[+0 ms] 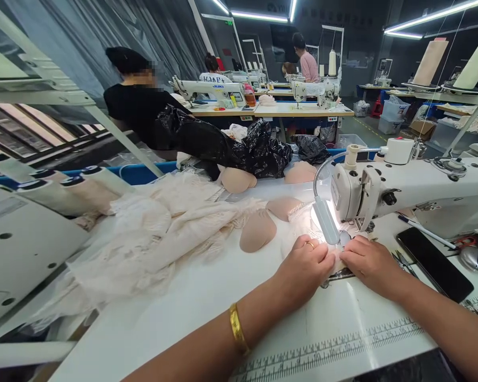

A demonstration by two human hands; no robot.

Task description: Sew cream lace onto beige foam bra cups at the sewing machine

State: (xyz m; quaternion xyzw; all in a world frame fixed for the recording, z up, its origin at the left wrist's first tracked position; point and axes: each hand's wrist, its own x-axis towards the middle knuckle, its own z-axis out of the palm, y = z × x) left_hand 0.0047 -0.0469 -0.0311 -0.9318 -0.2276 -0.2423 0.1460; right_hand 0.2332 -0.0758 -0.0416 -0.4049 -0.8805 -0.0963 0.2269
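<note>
My left hand [308, 263], with a ring on one finger and a gold bangle at the wrist, is closed with its fingertips pinching pale lace fabric [300, 225]. Just to its right, my right hand [368, 263] is closed on the near right edge of the same fabric. Both hands rest close in front of the needle area of a white sewing machine [354, 191]. A small lamp [325, 220] on a bendable neck lights the work and partly covers it. Beige bra cups [258, 231] lie left of the fabric.
A heap of cream lace [159, 228] spreads over the table's left side. Black plastic bags [263, 148] lie behind it. At right are a phone [434, 263] and metal snips [404, 263]. A ruler strip [326, 350] runs along the front edge. A person in black [139, 109] sits beyond.
</note>
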